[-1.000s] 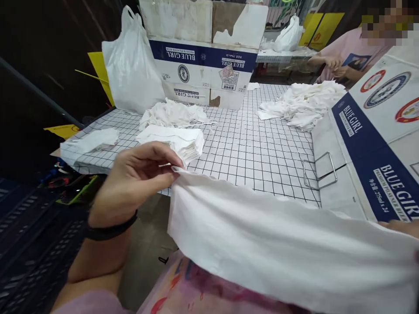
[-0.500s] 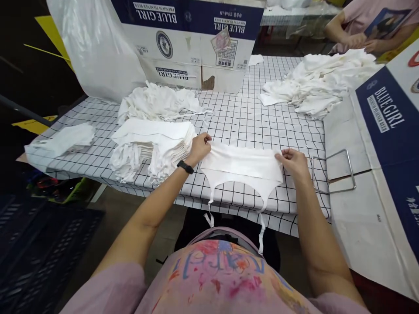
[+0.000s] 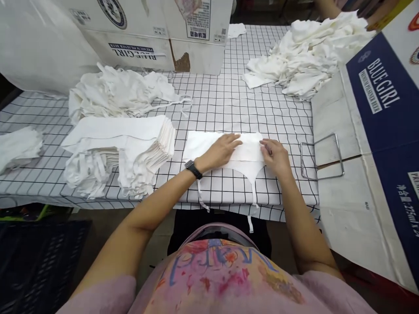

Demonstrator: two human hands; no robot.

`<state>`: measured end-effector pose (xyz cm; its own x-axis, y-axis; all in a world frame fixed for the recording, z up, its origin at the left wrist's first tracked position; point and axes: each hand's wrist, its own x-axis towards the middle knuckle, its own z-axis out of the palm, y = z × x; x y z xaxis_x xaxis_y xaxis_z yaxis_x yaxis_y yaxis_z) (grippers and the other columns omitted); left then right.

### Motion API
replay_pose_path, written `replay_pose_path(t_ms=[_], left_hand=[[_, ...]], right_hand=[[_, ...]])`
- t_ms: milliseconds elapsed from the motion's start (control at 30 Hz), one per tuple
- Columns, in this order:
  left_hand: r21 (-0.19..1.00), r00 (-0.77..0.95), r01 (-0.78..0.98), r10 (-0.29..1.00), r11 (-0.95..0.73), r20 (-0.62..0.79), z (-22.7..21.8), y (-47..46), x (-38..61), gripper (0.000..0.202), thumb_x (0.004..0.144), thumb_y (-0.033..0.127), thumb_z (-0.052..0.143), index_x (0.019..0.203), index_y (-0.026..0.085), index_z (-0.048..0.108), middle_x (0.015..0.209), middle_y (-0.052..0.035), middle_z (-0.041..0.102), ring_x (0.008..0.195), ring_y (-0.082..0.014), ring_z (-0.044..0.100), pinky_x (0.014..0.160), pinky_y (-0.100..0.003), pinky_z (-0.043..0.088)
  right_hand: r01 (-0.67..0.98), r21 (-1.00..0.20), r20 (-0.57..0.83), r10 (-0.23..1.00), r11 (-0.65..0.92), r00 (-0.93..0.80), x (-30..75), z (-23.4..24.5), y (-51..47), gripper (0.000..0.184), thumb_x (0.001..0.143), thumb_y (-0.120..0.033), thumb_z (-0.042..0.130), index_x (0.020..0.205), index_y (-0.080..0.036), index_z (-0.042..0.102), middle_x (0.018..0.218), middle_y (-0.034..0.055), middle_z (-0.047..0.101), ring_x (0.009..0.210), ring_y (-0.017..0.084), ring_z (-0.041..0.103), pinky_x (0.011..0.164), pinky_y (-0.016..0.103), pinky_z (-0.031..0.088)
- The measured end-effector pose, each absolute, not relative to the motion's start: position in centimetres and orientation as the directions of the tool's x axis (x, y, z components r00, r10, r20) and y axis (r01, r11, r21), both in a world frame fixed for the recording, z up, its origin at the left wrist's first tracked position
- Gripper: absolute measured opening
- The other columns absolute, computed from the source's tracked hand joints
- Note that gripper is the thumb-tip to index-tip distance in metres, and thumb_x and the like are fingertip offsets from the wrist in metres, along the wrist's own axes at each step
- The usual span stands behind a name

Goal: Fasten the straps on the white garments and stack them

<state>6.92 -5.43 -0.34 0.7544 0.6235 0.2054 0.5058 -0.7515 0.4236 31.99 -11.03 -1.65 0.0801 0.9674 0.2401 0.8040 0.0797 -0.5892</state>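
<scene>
Head view: the white strapped garment on the tabletop looks light, soft and limp, best held by its corners, left hand laid flat, right hand curled at its edge, pinching or not unclear.

My grid-patterned worktable sits in bright light, with darker ground around and below it.
A white cloth lined in black covers the top in front of me and drops over the near edge. At the back stands a white carton, printing upside down, beside a pale plastic bag on my left; a blue-and-white carton leans in on my right. Beneath the table's left side I see dull grey floor, a dark perforated plastic surface and a green-edged container. Beyond the far edge, the room falls into shadow.
</scene>
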Motion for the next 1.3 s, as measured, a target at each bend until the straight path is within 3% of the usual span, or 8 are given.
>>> replay_pose_path(t_ms=[200,400,567,733,833,900,1167,1300], left_hand=[[0.362,0.832,0.511,0.554,-0.78,0.017,-0.5,-5.4,13.4,0.047,0.109,0.03,0.038,0.152,0.013,0.048,0.167,-0.0131,0.039,0.157,-0.0268,0.031,0.132,-0.047,0.022],[0.36,0.825,0.524,0.564,-0.772,0.01,-1.0,-5.6,13.5,0.051,0.111,0.039,0.029,0.155,0.02,0.045,0.17,-0.0069,0.035,0.162,-0.0226,0.022,0.134,-0.05,0.012],[0.39,0.829,0.513,0.56,-0.764,0.007,-1.1,-5.9,13.5,0.051,0.111,0.037,0.026,0.157,0.02,0.042,0.172,-0.0064,0.032,0.162,-0.0202,0.02,0.134,-0.048,0.009],[0.376,0.851,0.477,0.525,-0.795,0.031,-2.0,-6.9,14.1,0.056,0.109,0.053,0.031,0.157,0.027,0.041,0.172,-0.0052,0.031,0.163,-0.0239,0.019,0.133,-0.058,0.006],[0.357,0.85,0.468,0.522,-0.809,0.07,-2.9,-7.3,14.3,0.07,0.102,0.068,0.034,0.16,0.029,0.036,0.173,-0.0048,0.029,0.163,-0.0277,0.017,0.133,-0.059,0.001],[0.362,0.856,0.445,0.508,-0.819,0.096,-3.5,-7.3,14.3,0.078,0.099,0.076,0.031,0.162,0.032,0.032,0.173,-0.003,0.029,0.163,-0.0294,0.016,0.133,-0.06,0.0],[0.359,0.839,0.437,0.518,-0.825,0.168,-3.4,-7.8,14.4,0.082,0.095,0.082,0.03,0.161,0.035,0.035,0.17,-0.0044,0.033,0.162,-0.0355,0.019,0.13,-0.068,-0.003],[0.395,0.86,0.412,0.493,-0.821,0.128,-2.0,-10.2,13.2,0.085,0.097,0.08,0.03,0.161,0.024,0.037,0.165,-0.0128,0.041,0.157,-0.0327,0.032,0.132,-0.058,0.015]], right_hand=[[0.862,-0.498,0.3,0.915,-0.093,0.271,32.6,-3.0,-12.3,0.032,0.088,-0.029,0.056,0.114,-0.018,0.071,0.122,0.0166,0.071,0.118,0.037,0.06,0.104,0.055,0.048],[0.912,-0.411,0.253,0.963,0.015,0.098,32.8,-3.2,-12.2,0.042,0.098,-0.027,0.046,0.133,-0.02,0.068,0.15,0.0143,0.06,0.143,0.036,0.048,0.112,0.058,0.04],[0.906,-0.421,0.249,0.953,-0.051,0.169,32.6,-2.9,-13.6,0.04,0.097,-0.027,0.051,0.131,-0.017,0.07,0.148,0.0187,0.061,0.145,0.039,0.045,0.113,0.063,0.037],[0.826,-0.563,0.353,0.909,0.018,0.22,30.3,-1.0,-19.5,0.025,0.098,-0.033,0.056,0.106,-0.019,0.075,0.114,0.0137,0.072,0.109,0.029,0.065,0.092,0.043,0.053],[0.775,-0.63,0.269,0.921,-0.054,0.282,28.2,0.0,-24.4,0.022,0.1,-0.035,0.059,0.09,-0.019,0.071,0.086,0.0059,0.069,0.074,0.019,0.062,0.071,0.034,0.051],[0.723,-0.683,0.187,0.93,-0.108,0.316,27.3,0.1,-26.8,0.023,0.101,-0.036,0.059,0.09,-0.019,0.07,0.079,0.0028,0.067,0.066,0.017,0.059,0.066,0.032,0.048],[0.83,-0.555,0.238,0.945,-0.059,0.227,26.5,-1.9,-25.2,0.029,0.094,-0.049,0.064,0.095,-0.02,0.069,0.105,0.0116,0.062,0.102,0.03,0.06,0.092,0.047,0.05],[0.783,-0.621,0.246,0.942,-0.027,0.228,26.2,-1.7,-25.4,0.022,0.095,-0.042,0.063,0.092,-0.021,0.069,0.105,0.0109,0.062,0.101,0.028,0.063,0.093,0.045,0.051]])
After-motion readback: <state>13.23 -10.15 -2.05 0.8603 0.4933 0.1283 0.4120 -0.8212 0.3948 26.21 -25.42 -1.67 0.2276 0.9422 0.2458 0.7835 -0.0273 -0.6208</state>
